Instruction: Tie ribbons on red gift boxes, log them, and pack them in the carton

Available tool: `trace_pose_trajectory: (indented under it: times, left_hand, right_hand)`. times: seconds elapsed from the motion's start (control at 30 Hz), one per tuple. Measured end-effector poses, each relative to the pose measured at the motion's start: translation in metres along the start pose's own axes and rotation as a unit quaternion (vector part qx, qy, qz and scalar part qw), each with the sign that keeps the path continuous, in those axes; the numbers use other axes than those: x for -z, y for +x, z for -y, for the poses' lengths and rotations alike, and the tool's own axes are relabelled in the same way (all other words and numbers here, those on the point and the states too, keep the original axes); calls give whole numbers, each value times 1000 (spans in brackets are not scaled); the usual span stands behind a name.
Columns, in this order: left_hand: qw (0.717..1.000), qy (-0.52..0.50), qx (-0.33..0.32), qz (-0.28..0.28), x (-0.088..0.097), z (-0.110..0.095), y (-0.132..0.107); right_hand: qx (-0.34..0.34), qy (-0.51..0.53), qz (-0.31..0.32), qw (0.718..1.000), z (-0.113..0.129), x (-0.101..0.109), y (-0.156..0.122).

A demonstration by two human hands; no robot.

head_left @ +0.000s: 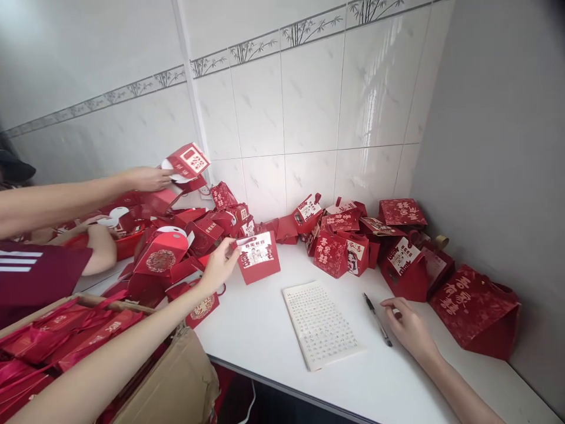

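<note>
My left hand point(220, 262) pinches the upper left edge of a red gift box point(260, 271) with a white illustrated panel, at the middle of the white table. My right hand point(408, 327) rests on the tabletop, its fingers loosely bent with nothing in them. Just left of it lies a black pen point(377, 319). Between my two hands is a notepad point(322, 324) covered with rows of handwriting.
Red gift boxes point(331, 253) pile up along the tiled wall, and a larger one point(477, 312) stands at the right. A co-worker's hand point(150, 178) holds another box point(189, 162) at the left. A cardboard carton point(176, 377) of red packages occupies the lower left.
</note>
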State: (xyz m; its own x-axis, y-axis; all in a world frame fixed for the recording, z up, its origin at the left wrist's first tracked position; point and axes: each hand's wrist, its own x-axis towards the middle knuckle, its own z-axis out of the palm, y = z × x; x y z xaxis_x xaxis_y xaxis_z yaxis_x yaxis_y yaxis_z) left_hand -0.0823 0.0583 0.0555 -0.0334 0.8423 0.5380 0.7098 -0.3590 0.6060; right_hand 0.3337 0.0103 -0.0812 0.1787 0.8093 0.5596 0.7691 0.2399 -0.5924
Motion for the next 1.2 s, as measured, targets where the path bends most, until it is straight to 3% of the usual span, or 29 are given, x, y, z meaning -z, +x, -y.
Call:
trace_pose_trajectory:
  times: [0.17,0.27,0.43,0.5,0.57,0.67,0.83,0.97,1.1,1.2]
  left_hand:
    - [979,-69,-11,189,0,-3,-49]
    - [974,-48,1,221,3,-5,-54]
    - [961,-63,-11,270,5,-22,-52]
    - [959,-63,-19,276,2,-30,-57]
    - [964,-63,-23,258,-3,-36,-64]
    - [972,-87,-15,220,-10,-38,-73]
    - [976,-90,-24,196,-12,-35,-79]
    - [978,-20,-87,186,-10,-36,-86]
    - [945,-119,-172,250,-10,-38,-89]
    - [964,-125,-159,172,-14,-41,-83]
  right_hand:
    - [6,7,10,1000,4,-1,-2]
    - [62,18,3,998,26,-4,0]
    - [269,94,35,958,117,-14,8]
    - [335,115,91,931,158,-19,14]
    - [373,121,144,908,191,-26,24]
    - [385,114,236,885,219,-37,41]
    - [307,195,316,876,228,-44,60]
    - [240,280,351,861,223,-43,64]
    - [281,301,358,838,218,-38,67]
    - [329,271,353,833,215,-29,71]
